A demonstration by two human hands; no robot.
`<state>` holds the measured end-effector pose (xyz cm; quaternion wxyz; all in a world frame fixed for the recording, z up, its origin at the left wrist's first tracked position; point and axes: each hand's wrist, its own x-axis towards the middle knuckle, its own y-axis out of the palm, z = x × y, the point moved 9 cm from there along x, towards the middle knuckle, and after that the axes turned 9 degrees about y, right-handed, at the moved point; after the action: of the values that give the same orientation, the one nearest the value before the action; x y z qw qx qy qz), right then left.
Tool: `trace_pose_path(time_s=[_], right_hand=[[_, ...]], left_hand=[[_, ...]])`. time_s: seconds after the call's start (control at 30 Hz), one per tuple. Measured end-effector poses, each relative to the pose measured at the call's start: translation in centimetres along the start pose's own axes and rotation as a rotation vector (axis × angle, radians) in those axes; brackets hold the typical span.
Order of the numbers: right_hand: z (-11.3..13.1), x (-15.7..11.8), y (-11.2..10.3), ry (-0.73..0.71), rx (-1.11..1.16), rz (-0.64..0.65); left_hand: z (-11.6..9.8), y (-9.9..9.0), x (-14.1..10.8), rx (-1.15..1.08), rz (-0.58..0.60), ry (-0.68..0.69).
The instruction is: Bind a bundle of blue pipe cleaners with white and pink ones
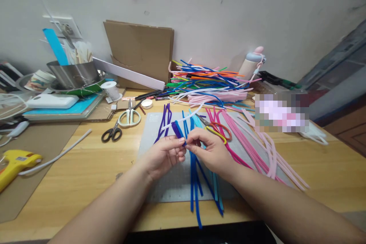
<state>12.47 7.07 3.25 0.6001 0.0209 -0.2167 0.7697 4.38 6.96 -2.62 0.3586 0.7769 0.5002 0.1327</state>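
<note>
My left hand (169, 153) pinches a short folded bundle of purple and blue pipe cleaners (177, 129) near its lower end. Thumb and fingers of my right hand (210, 149) are pressed together at that same end, touching the bundle; whether they grip a separate strand is too small to tell. Under the hands lies a grey cutting mat (168, 192). Long blue pipe cleaners (195, 194) spread below them, purple ones (164, 124) lie to the left, and pink ones (246, 141) to the right. Scissors with red and yellow handles (220, 131) rest behind my right hand.
A heap of mixed pipe cleaners (211, 84) lies at the back beside cardboard (140, 53) and a bottle (251, 65). Two more scissors, black-handled (112, 133) and white-handled (129, 117), lie left of the mat. A yellow glue gun (18, 162) is far left.
</note>
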Motion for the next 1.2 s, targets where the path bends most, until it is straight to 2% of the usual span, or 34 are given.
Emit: trace_pose_path(time_s=[0.17, 0.27, 0.43, 0.5, 0.57, 0.67, 0.7, 0.77, 0.83, 0.87, 0.97, 1.1, 1.2], right_hand=[[3.0, -0.8, -0.2, -0.293, -0.250, 0.014], [3.9, -1.3, -0.5, -0.417, -0.383, -0.016], [4.4, -1.7, -1.6, -0.480, -0.552, -0.137], [4.4, -1.8, -1.7, -0.471, -0.607, -0.144], [4.0, -1.7, -1.6, -0.380, -0.621, -0.129], [2.2, -1.1, -1.9, -0.073, -0.495, -0.111], [1.3, -1.0, -1.7, 0.055, -0.390, -0.075], [-0.9, -1.2, -0.2, 0.336, -0.083, 0.078], [-2.3, -2.0, 2.0, 0.582, 0.265, 0.256], [-2.5, -2.4, 2.8, 0.660, 0.413, 0.312], [-2.3, -2.4, 3.2, 0.692, 0.636, 0.303], [-1.9, -1.9, 1.9, 0.600, 0.557, 0.174], [-1.4, -1.7, 1.5, 0.539, 0.468, 0.153]], left_hand=[[-0.1, 1.0, -0.5, 0.024, 0.093, -0.018], [0.0, 1.4, -0.9, 0.065, 0.161, -0.055], [-0.3, 1.6, -1.2, 0.152, 0.206, -0.054], [-0.6, 1.6, -1.1, 0.179, 0.202, -0.038], [-1.0, 1.4, -1.0, 0.217, 0.174, 0.013], [-2.6, 0.7, -0.6, 0.323, 0.085, 0.189], [-3.1, 0.5, -0.6, 0.364, 0.053, 0.254], [-4.0, 0.3, -0.6, 0.426, -0.002, 0.352], [-4.3, 0.4, -0.7, 0.446, -0.023, 0.400], [-4.3, 0.6, -0.8, 0.442, -0.019, 0.408], [-4.2, 1.3, -1.1, 0.420, 0.008, 0.406], [-4.2, 1.7, -1.3, 0.465, 0.012, 0.390], [-3.6, 1.9, -1.2, 0.457, 0.069, 0.343]])
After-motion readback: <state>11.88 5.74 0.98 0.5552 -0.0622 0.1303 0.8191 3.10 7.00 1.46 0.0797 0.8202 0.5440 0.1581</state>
